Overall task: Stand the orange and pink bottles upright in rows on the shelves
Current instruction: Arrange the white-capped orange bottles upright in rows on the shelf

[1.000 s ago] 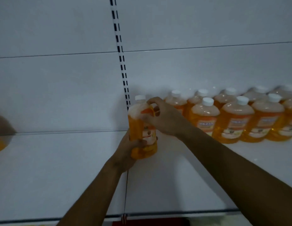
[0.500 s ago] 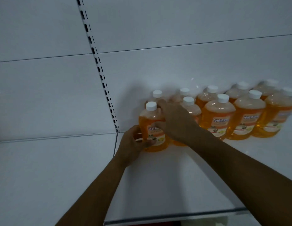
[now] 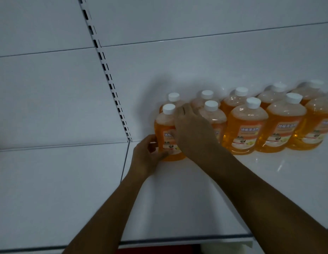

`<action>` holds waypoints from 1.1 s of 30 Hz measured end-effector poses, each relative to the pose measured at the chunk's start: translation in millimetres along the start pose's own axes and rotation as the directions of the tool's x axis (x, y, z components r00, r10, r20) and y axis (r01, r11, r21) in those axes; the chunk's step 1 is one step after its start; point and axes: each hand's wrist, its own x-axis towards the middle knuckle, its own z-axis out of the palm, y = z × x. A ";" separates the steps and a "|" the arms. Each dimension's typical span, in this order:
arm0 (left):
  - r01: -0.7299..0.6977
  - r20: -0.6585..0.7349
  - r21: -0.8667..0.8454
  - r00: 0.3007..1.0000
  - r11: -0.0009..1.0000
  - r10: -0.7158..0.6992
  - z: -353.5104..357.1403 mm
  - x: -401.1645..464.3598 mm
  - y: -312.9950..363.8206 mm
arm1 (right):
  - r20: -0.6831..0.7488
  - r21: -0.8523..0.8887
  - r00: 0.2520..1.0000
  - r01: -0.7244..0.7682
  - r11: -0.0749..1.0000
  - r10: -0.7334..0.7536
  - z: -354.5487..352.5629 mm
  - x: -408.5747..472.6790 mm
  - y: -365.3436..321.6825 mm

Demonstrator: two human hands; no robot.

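An orange bottle (image 3: 166,131) with a white cap stands upright at the left end of the front row on the white shelf (image 3: 177,208). My left hand (image 3: 147,156) grips its lower left side, thumb across the label. My right hand (image 3: 193,131) wraps around its right side and shoulder. Several more orange bottles (image 3: 245,129) with white caps stand upright in two rows to the right, against the back panel. No pink bottle is in view.
A slotted upright rail (image 3: 108,74) divides the white back panel. Another white shelf (image 3: 49,189) continues to the left of the seam. The front edge of the shelf (image 3: 177,240) runs along the bottom, with something red below it.
The bottle held in both hands moved right and down from mid-air to stand on the shelf at the left end of the front row. The camera view shifted right.
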 end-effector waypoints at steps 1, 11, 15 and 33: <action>-0.008 -0.017 0.006 1.000 1.000 0.008 1.0 -1.7 0.2 | -0.005 -0.001 1.000 -0.004 1.000 0.004 -0.1 -1.4 -0.3; -0.047 -0.065 0.157 0.996 0.986 0.058 7.6 -10.3 2.7 | -0.038 0.006 0.999 -0.005 1.000 0.005 2.7 -6.6 0.7; -0.101 -0.026 0.234 0.994 0.967 0.110 8.0 -17.4 4.6 | -0.079 0.037 0.996 -0.038 0.999 0.041 8.8 -15.2 0.9; 0.251 -0.516 0.322 0.855 0.913 -0.053 -251.7 -140.5 -66.0 | -0.103 0.601 0.903 0.390 0.698 -0.416 53.6 -8.5 -239.8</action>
